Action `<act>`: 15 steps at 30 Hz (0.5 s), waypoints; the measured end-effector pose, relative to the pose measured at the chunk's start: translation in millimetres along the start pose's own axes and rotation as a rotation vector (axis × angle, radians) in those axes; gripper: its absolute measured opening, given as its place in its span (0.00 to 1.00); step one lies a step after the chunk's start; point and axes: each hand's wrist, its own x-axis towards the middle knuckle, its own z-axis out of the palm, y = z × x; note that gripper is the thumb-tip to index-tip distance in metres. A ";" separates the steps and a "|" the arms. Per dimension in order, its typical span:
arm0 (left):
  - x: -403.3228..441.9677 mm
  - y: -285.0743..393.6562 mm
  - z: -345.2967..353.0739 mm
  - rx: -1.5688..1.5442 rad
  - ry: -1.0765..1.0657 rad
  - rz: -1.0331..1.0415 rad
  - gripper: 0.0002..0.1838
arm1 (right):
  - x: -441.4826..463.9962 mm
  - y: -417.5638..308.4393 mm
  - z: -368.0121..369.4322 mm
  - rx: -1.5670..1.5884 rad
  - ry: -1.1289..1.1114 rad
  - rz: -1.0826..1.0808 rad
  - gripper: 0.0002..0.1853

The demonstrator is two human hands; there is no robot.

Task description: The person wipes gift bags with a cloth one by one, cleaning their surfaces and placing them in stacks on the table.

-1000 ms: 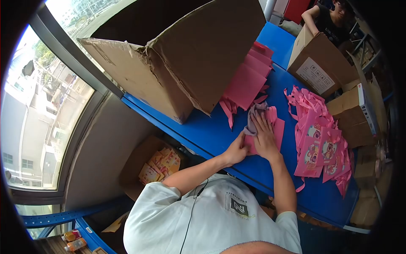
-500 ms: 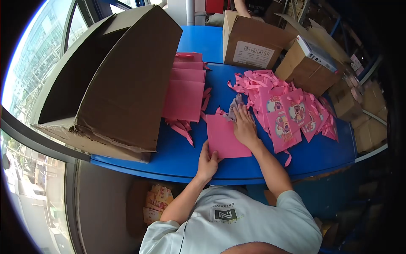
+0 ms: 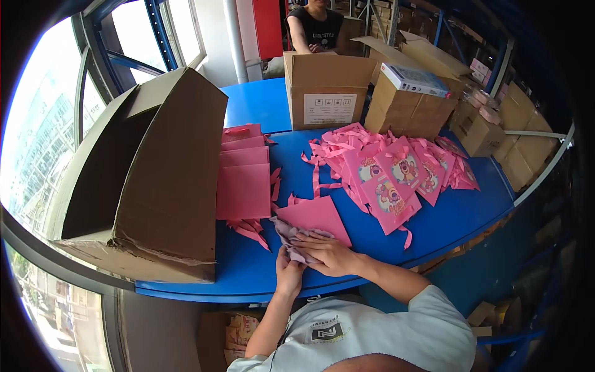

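Note:
My right hand (image 3: 327, 253) lies flat on a crumpled grey-purple cloth (image 3: 286, 232), fingers stretched to the left. Beneath the cloth is a plain pink bag (image 3: 319, 216) on the blue table. My left hand (image 3: 289, 273) is closed at the bag's near edge, its fingertips partly hidden by the cloth. To the left, several plain pink bags (image 3: 245, 186) lie overlapped with ribbons sticking out. On the right is a heap of pink bags (image 3: 390, 195) with printed bears and ribbons.
A large open carton (image 3: 167, 198) stands on the table's left. Another open carton (image 3: 328, 96) and a carton topped by a flat box (image 3: 415, 80) stand at the back. Beyond is a person (image 3: 316, 28) in a dark top. The blue table's (image 3: 434, 239) near edge curves before me.
The view has swung round and shows more of the back. The cloth and my right hand have moved from the bag's far part to its near edge, beside my left hand.

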 end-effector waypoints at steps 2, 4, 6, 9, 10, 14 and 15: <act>-3.2 1.6 3.3 -0.039 -0.006 0.030 0.26 | -16.6 3.4 -9.7 0.023 0.009 0.004 0.29; -3.3 7.0 4.2 -0.042 -0.006 0.009 0.24 | -29.8 12.1 -23.6 -0.091 0.037 0.103 0.29; -2.7 10.5 4.0 -0.041 -0.007 -0.021 0.22 | -40.8 20.1 -33.8 -0.203 0.067 0.210 0.29; -0.1 17.4 -1.8 -0.023 -0.090 -0.079 0.23 | -43.4 29.0 -25.1 -0.263 0.148 0.339 0.30; 0.7 19.0 -2.3 -0.012 -0.126 -0.109 0.23 | -34.7 21.6 -19.9 -0.267 0.173 0.309 0.30; -6.4 18.3 31.3 -0.158 -0.205 -0.149 0.28 | -11.6 -16.6 -8.9 -0.203 0.159 0.179 0.33; -5.8 17.8 34.8 -0.195 -0.154 -0.110 0.29 | -10.3 -24.9 -8.4 -0.132 0.175 0.088 0.34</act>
